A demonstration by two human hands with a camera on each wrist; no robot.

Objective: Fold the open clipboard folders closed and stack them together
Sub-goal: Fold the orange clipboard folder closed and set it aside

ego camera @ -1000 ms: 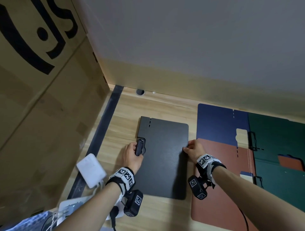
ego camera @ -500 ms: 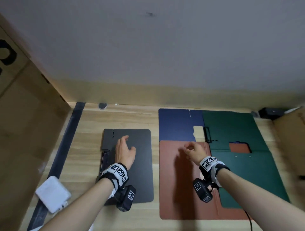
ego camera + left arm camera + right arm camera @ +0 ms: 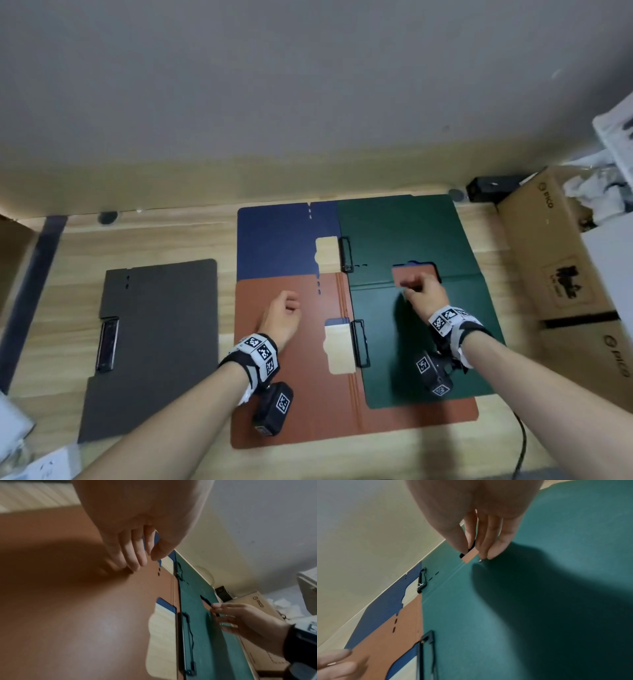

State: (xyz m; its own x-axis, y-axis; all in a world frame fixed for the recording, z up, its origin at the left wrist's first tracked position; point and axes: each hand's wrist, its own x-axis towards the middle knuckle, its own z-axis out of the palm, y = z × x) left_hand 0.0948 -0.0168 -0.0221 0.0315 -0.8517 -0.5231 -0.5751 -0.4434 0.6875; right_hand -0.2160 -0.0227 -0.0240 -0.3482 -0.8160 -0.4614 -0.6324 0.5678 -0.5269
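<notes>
A closed black folder (image 3: 154,342) lies flat at the left of the wooden desk (image 3: 171,240). To its right, three open folders overlap: blue (image 3: 281,240) at the back, brown (image 3: 291,394) in front, green (image 3: 428,359) on top at the right. My left hand (image 3: 291,303) hovers low over the brown cover with loosely curled fingers (image 3: 135,561) and holds nothing. My right hand (image 3: 411,286) is at the small cut-out (image 3: 407,274) in the green folder, where brown shows through. Its fingertips (image 3: 489,555) sit at the cut-out's edge, and no firm grip shows.
Black wire clips (image 3: 346,253) (image 3: 359,342) line the green folder's left edge. Cardboard boxes (image 3: 565,274) stand at the right, with a black device (image 3: 493,188) by the wall. Another cardboard box edge (image 3: 13,240) and white items (image 3: 13,421) sit at the left.
Both hands left the black folder and moved right. The left went from the black cover to above the brown one. The right went from the brown folder to the green cut-out. The view panned right.
</notes>
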